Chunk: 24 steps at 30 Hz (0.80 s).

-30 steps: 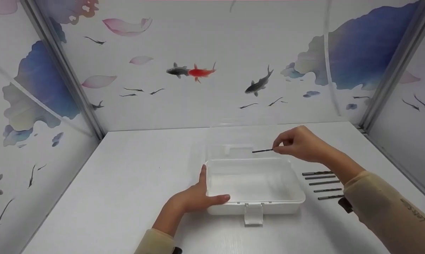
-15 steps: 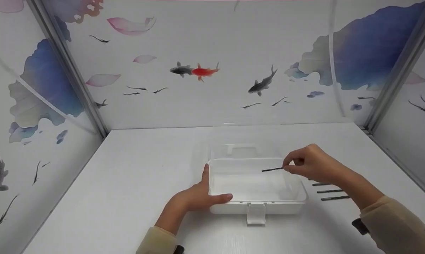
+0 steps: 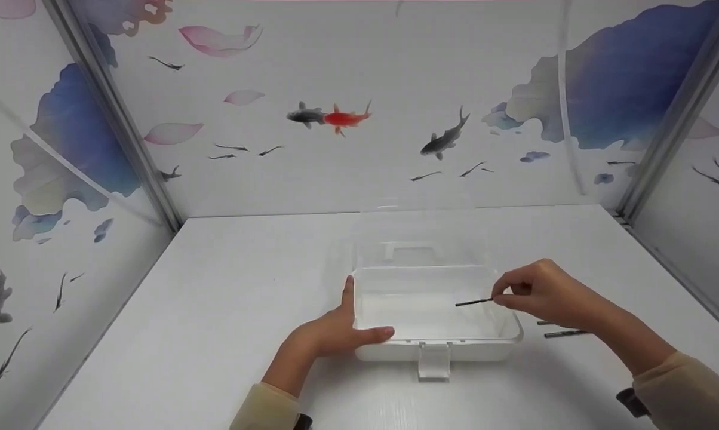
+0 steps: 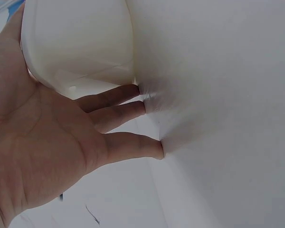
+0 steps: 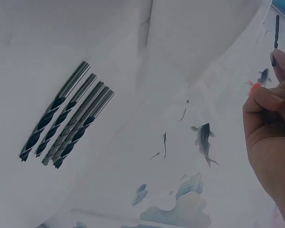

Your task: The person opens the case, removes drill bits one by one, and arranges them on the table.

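A white plastic box (image 3: 473, 351) stands on the table with its clear lid (image 3: 383, 239) tipped back and its front latch (image 3: 435, 365) hanging down. My left hand (image 3: 332, 334) braces the box's left front corner, thumb along the front rim. In the left wrist view, the straight fingers of this hand (image 4: 61, 128) reach down by the box wall to the table. Thumb and fingertips of my right hand (image 3: 553, 295) pinch a thin dark drill bit (image 3: 473, 303) by one end, its free end pointing left over the box interior. The right wrist view shows that bit (image 5: 277, 31) held upright in frame.
Several larger drill bits (image 5: 71, 116) lie side by side on the white table (image 3: 264, 286), right of the box; my right forearm partly hides them in the head view. Printed panels with fish (image 3: 344, 119) enclose the table's back and sides, with metal posts (image 3: 120, 125) at the corners.
My right hand has come down and toward me, slightly right, carrying the drill bit from in front of the lid to over the box. The left hand keeps its hold on the corner.
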Motion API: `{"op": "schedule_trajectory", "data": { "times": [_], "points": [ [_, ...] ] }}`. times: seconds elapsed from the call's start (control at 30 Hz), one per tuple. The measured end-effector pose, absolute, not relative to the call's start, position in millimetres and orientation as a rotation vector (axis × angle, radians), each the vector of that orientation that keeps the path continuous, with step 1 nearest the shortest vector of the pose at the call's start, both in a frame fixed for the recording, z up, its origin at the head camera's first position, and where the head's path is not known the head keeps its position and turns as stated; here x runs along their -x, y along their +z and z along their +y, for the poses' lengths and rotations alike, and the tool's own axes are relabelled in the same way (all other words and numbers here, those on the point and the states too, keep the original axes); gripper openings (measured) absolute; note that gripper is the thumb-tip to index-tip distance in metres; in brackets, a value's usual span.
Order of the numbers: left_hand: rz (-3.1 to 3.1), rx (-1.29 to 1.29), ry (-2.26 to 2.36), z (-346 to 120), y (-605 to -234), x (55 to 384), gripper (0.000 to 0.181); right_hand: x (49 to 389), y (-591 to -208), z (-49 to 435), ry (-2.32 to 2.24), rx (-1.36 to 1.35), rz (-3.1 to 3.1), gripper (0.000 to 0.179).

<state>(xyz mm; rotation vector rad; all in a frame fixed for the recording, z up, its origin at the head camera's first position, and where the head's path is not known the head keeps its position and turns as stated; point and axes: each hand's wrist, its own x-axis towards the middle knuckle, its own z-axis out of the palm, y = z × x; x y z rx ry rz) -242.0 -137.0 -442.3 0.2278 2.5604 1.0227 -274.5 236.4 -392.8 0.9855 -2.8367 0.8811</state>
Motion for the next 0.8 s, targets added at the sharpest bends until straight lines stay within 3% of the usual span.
{"op": "schedule_trajectory", "data": {
  "times": [0.27,0.8],
  "points": [
    [2.563,-0.227,1.015,-137,-440,239,0.131,268,-396,263,0.954,-0.916,-2.888,0.004],
    [2.566,-0.238,1.009,-137,-439,238,0.131,259,-419,317,1.060,-0.820,-2.929,0.010]
  ]
}}
